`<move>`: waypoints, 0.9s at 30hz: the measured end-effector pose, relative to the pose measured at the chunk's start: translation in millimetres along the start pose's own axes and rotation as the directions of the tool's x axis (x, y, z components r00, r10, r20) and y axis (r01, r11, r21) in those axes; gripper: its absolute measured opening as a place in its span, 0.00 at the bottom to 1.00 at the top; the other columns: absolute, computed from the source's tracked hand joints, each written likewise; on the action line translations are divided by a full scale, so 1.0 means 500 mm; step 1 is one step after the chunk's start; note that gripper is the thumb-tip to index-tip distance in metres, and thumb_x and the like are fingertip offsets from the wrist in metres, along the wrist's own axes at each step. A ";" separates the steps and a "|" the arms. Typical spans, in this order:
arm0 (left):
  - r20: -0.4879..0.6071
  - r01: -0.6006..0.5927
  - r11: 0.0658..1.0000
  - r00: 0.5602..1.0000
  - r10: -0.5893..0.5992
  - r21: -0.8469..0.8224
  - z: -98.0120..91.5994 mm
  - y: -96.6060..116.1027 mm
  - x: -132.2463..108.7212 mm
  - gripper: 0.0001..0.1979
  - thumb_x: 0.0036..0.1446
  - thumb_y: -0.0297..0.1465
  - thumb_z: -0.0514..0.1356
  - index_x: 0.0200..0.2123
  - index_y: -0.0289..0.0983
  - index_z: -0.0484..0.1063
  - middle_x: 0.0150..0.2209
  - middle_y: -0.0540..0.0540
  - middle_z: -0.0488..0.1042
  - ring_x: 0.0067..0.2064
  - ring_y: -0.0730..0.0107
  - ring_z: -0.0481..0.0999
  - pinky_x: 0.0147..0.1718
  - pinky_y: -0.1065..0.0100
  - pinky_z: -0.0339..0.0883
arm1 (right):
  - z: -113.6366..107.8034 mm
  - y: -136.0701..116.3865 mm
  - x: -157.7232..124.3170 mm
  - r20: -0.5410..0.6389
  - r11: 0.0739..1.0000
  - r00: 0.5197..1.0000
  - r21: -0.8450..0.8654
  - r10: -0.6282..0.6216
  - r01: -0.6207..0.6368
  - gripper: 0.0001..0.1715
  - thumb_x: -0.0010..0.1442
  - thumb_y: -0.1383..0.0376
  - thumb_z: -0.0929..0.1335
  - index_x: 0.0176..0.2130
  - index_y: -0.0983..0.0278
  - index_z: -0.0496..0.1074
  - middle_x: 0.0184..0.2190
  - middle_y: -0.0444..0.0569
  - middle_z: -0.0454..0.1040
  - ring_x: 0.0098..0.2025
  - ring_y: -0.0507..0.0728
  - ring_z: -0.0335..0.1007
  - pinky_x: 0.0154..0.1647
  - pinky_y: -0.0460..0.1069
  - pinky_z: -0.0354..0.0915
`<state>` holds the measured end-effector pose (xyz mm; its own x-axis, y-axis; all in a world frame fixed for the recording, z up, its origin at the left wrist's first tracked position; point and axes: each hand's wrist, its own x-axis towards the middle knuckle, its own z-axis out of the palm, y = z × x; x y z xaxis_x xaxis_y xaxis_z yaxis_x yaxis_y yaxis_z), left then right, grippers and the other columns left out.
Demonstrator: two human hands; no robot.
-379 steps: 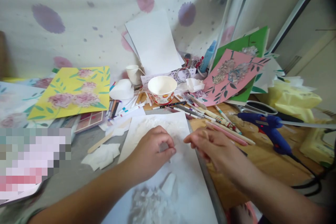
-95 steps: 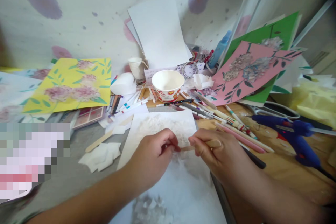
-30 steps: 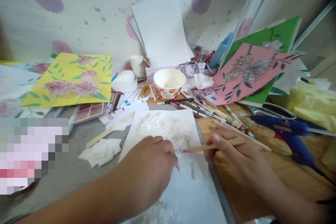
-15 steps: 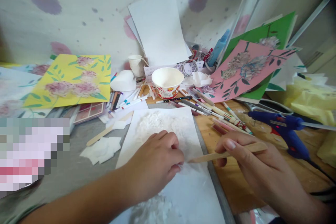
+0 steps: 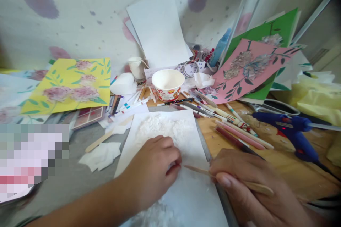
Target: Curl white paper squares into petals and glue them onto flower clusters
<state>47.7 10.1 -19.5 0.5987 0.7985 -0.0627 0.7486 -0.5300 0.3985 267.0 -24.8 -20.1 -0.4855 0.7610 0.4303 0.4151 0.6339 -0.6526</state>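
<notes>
A sheet of white paper (image 5: 198, 195) lies before me, with fluffy white scraps (image 5: 165, 126) heaped on its far part and another pale heap (image 5: 153, 215) near the front. Over the middle of the sheet, my left hand (image 5: 153, 172) is closed, thumb and fingers pinched; what is between them is too small or hidden to name. My right hand (image 5: 250, 181) grips a wooden craft stick (image 5: 196, 169). The stick's pointed end faces my left fingertips and stays a little apart from them.
Behind the sheet stands a paper bowl (image 5: 168, 84). Pens and brushes (image 5: 241, 134) lie to its right, beside a blue glue gun (image 5: 290, 134). Another craft stick (image 5: 99, 141) and torn white paper pieces (image 5: 101, 156) lie left. A yellow flower picture (image 5: 66, 78) leans behind them.
My right hand has turned and dropped slightly lower, and the stick's tip has shifted a little left. My left thumb and fingers have shifted slightly. The whole view has moved a bit.
</notes>
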 end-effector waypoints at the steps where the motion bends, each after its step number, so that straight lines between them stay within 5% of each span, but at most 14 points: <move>1: -0.005 0.006 1.000 1.000 -0.007 -0.004 0.001 -0.001 0.001 0.05 0.55 0.25 0.57 0.29 0.37 0.72 0.32 0.48 0.70 0.38 0.65 0.68 0.38 0.64 0.61 | 0.002 -0.001 0.002 -0.005 0.999 1.000 -0.037 -0.025 0.025 0.13 0.67 0.67 0.60 0.32 0.62 0.69 0.25 0.45 0.73 0.29 0.53 0.72 0.27 0.46 0.66; 8: -0.088 0.032 0.997 0.995 -0.038 -0.065 0.012 -0.012 0.005 0.07 0.56 0.25 0.56 0.29 0.38 0.72 0.30 0.49 0.71 0.36 0.67 0.69 0.36 0.67 0.62 | 0.026 -0.006 0.004 -0.019 0.932 0.975 -0.299 -0.220 0.204 0.22 0.69 0.64 0.57 0.31 0.64 0.73 0.21 0.48 0.72 0.25 0.56 0.71 0.29 0.50 0.70; 20: -0.020 -0.009 0.992 1.000 0.012 0.124 0.008 -0.009 -0.001 0.09 0.57 0.26 0.54 0.27 0.37 0.72 0.28 0.48 0.71 0.33 0.66 0.68 0.35 0.64 0.60 | 0.053 0.013 0.002 0.110 0.831 0.946 -0.454 -0.304 0.320 0.13 0.66 0.66 0.62 0.33 0.65 0.74 0.22 0.49 0.74 0.28 0.56 0.72 0.31 0.50 0.71; 27: -0.001 0.040 0.995 0.999 -0.040 0.088 -0.007 -0.009 -0.001 0.10 0.55 0.25 0.54 0.25 0.37 0.71 0.27 0.49 0.71 0.33 0.67 0.69 0.33 0.66 0.61 | 0.071 0.020 -0.009 0.264 0.730 0.884 -0.499 -0.386 0.468 0.12 0.63 0.74 0.63 0.31 0.66 0.73 0.24 0.48 0.75 0.26 0.57 0.71 0.28 0.53 0.67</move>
<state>43.0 13.0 -17.9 0.5683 0.8191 -0.0780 0.7940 -0.5210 0.3133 246.2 -26.7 -50.6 -0.7925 0.3912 0.4680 0.4595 0.8874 0.0364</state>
